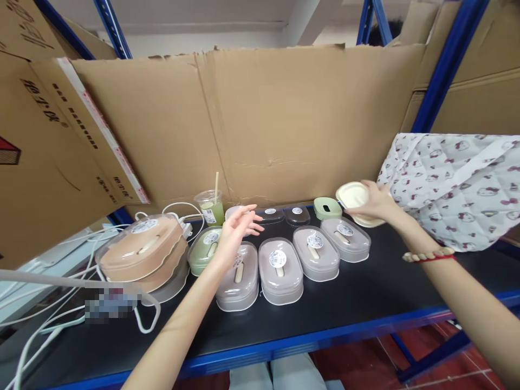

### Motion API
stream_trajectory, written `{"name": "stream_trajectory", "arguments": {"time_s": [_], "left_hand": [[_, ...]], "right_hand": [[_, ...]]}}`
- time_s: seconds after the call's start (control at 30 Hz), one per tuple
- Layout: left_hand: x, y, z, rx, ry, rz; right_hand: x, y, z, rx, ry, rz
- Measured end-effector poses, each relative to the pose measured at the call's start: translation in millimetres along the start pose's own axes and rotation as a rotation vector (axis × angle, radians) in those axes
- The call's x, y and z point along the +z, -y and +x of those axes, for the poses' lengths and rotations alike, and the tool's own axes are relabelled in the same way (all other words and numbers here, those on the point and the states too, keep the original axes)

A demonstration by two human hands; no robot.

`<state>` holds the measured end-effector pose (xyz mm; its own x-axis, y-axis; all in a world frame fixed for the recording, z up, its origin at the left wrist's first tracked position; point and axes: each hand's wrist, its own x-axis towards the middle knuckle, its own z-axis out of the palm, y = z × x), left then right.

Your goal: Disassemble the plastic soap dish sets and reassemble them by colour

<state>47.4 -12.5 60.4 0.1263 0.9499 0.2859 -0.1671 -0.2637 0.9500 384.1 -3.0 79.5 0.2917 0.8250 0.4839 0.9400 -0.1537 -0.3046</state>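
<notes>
My right hand grips a cream oval container at the back right of the black shelf. My left hand hovers with fingers spread, holding nothing, above a row of several grey oval lidded boxes with round white stickers. A green lidded box lies just left of that hand. A small green container stands next to the cream one, and two dark lids lie behind the row.
A large tan lidded box sits at the left on white cables. A cup of green drink with a straw stands at the back. Cardboard walls the rear. A patterned cloth bag lies at the right. Blue rack posts frame the shelf.
</notes>
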Motion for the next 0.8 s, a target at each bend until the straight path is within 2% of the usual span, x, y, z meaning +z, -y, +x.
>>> {"name": "stream_trajectory", "arguments": {"time_s": [0.07, 0.17, 0.27, 0.33, 0.4, 0.43, 0.47, 0.53, 0.6, 0.7, 0.8], "left_hand": [[3.0, -1, -4, -0.079, 0.106, -0.049], [10.5, 1, -12, -0.16, 0.206, -0.118], [19.0, 6, -17, -0.139, 0.182, -0.159], [22.1, 7, -18, -0.119, 0.104, -0.18], [22.0, 7, -16, -0.114, 0.002, -0.205], [20.8, 5, -14, -0.114, -0.043, -0.214], [19.2, 4, -12, -0.108, -0.079, -0.22], [15.4, 1, -9, -0.088, -0.118, -0.219], [11.9, -1, -6, -0.071, -0.144, -0.21], [8.5, -2, -3, -0.088, -0.193, -0.203], [6.1, -3, -1, -0.134, -0.215, -0.199]], "right_hand": [[-1, 42, -9, -0.178, -0.054, 0.217], [4, 106, -32, -0.466, 0.05, 0.534], [13, 148, -48, -0.635, 0.223, 0.672], [18, 156, -45, -0.682, 0.422, 0.69], [21, 150, -27, -0.629, 0.589, 0.66], [22, 143, -15, -0.543, 0.63, 0.604], [24, 133, -2, -0.418, 0.601, 0.505], [27, 112, 21, -0.066, 0.483, 0.157], [32, 90, 36, 0.14, 0.453, 0.002], [37, 63, 40, 0.282, 0.472, -0.064], [37, 44, 33, 0.297, 0.452, -0.019]]}}
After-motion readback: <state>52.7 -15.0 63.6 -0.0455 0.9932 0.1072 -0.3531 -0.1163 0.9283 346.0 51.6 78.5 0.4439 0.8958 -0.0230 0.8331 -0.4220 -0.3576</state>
